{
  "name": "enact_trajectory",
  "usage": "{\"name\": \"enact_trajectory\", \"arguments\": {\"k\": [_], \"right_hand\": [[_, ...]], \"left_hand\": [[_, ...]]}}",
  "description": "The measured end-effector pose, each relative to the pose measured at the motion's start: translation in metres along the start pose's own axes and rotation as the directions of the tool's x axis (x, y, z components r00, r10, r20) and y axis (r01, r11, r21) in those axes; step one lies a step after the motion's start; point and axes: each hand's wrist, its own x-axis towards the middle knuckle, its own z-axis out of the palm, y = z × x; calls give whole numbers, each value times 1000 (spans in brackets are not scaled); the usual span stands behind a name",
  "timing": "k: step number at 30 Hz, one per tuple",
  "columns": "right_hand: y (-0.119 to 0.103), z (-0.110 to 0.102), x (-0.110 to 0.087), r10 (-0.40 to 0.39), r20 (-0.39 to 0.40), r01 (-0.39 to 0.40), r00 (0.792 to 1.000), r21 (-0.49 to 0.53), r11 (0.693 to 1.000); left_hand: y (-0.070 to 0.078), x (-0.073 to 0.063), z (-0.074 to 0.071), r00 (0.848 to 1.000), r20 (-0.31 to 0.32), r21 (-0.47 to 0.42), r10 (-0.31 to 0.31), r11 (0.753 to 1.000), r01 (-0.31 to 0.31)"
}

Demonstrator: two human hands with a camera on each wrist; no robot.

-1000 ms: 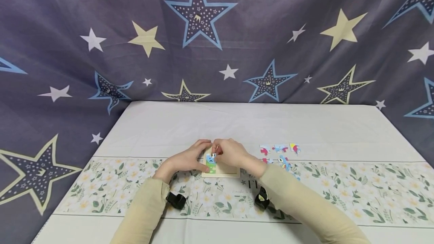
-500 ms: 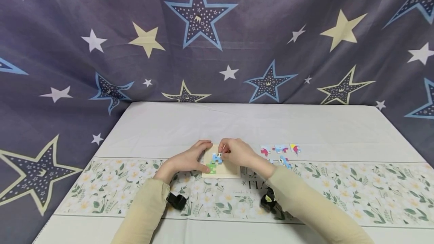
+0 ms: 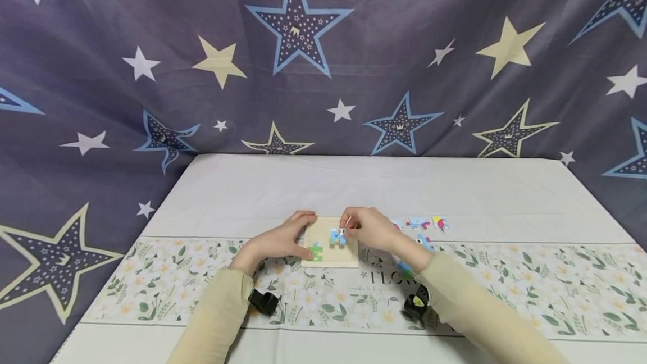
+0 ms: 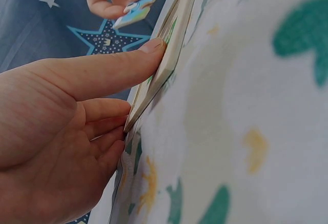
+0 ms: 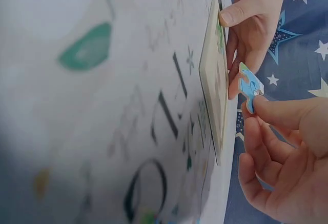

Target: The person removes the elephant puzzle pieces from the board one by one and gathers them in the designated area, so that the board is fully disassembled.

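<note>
My right hand pinches a blue jigsaw piece between thumb and fingertips, over the middle of a shallow wooden puzzle tray. In the right wrist view the piece is held tilted, raised off the tray. My left hand holds the tray's left side, the thumb at the front corner and the fingers at the back one. The left wrist view shows that thumb lying over the rim. A green jigsaw piece lies in the tray's front left corner, beside the thumb.
Several loose jigsaw pieces lie to the tray's right, among them a yellow and red one and a blue one; my right forearm partly covers the group. A floral runner crosses the white table. A star-printed curtain hangs behind.
My right hand has shifted right, with the blue piece moving from above the green piece to the tray's middle. The left hand has stayed in place on the tray.
</note>
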Motion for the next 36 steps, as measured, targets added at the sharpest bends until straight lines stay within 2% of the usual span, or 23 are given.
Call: {"name": "enact_trajectory", "arguments": {"k": [15, 36], "right_hand": [[22, -14, -25, -32, -59, 36, 998, 63, 997], [56, -45, -55, 65, -95, -57, 993, 91, 994]], "left_hand": [[-1, -2, 1, 1000, 10, -22, 9, 1000, -8], [-5, -2, 0, 1000, 11, -16, 18, 1000, -17]]}}
